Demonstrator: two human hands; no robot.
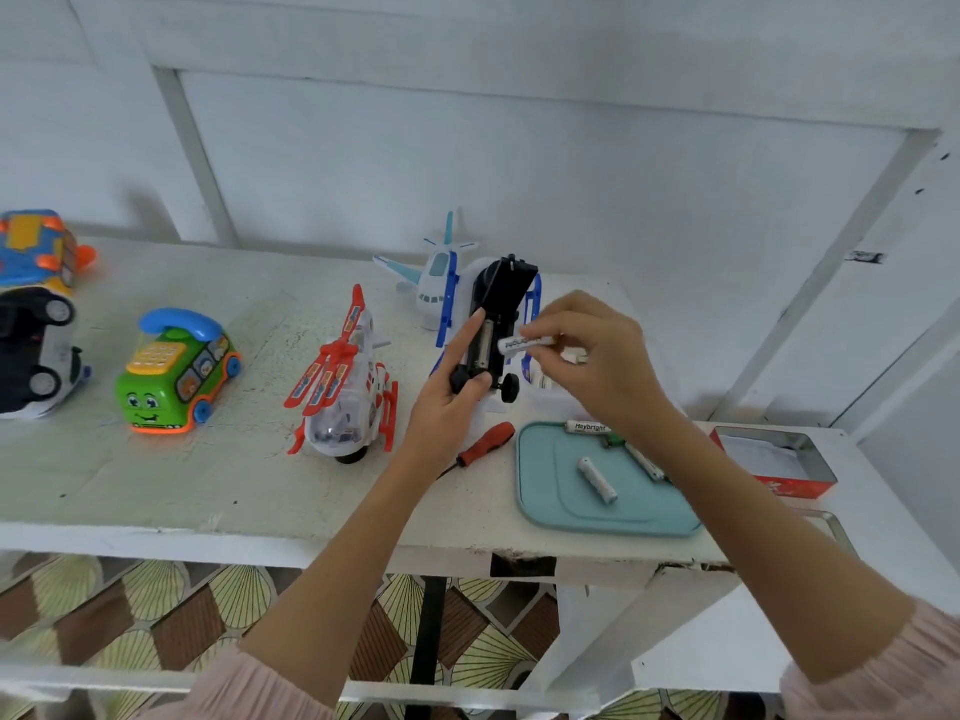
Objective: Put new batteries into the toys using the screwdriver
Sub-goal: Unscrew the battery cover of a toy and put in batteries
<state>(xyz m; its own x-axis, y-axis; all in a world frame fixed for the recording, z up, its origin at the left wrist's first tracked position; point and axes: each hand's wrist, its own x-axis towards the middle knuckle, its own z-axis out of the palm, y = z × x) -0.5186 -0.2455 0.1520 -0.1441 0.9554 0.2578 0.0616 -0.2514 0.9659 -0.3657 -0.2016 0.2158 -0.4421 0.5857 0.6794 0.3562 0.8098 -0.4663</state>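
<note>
My left hand grips an upturned white and blue toy, its black underside with the open battery slot facing me. My right hand pinches a white battery just right of that slot, lying crosswise. The red-handled screwdriver lies on the white table below my left hand. On the teal tray lie three more white batteries, one partly hidden by my right forearm.
A white and blue toy plane stands behind the held toy. A red and white helicopter, a green telephone bus and stacked toy cars stand to the left. An open red tin sits at the right.
</note>
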